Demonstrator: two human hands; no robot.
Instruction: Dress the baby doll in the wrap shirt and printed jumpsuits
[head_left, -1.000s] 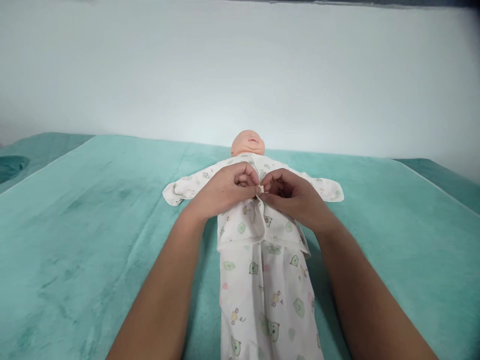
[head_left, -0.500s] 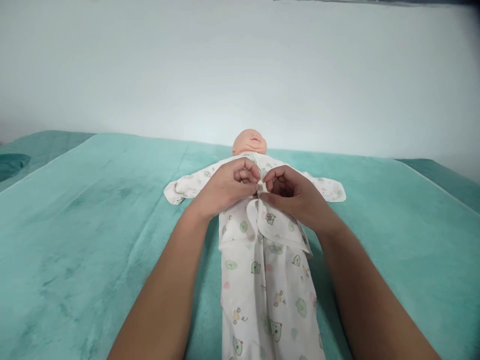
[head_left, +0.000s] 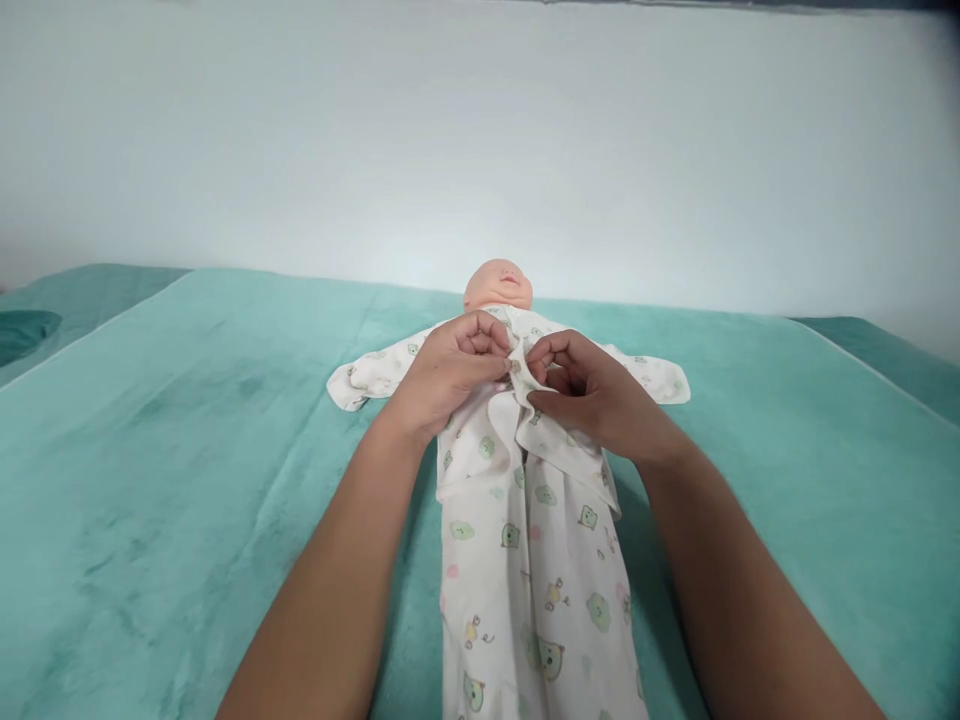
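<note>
A baby doll [head_left: 498, 284] lies on its back, head away from me, arms stretched out sideways. It wears a white printed baby shirt [head_left: 480, 455] over matching pants [head_left: 559, 600]. On the shirt's front, my left hand [head_left: 469, 365] pinches the left edge of the opening between thumb and fingers. My right hand [head_left: 581, 385] is closed on the right front edge and lifts it slightly, so the cloth folds between the two hands. Any fastener at the fingertips is too small to make out.
A teal plush cover [head_left: 187, 480] spreads under the doll and to both sides. Behind it rises a pale wall [head_left: 480, 130]. A darker teal fold or object [head_left: 26, 332] lies at the far left edge.
My hands have drawn slightly apart, the left moving a little left. The right front edge of the shirt is now pulled up and creased, with its lower corner shifted.
</note>
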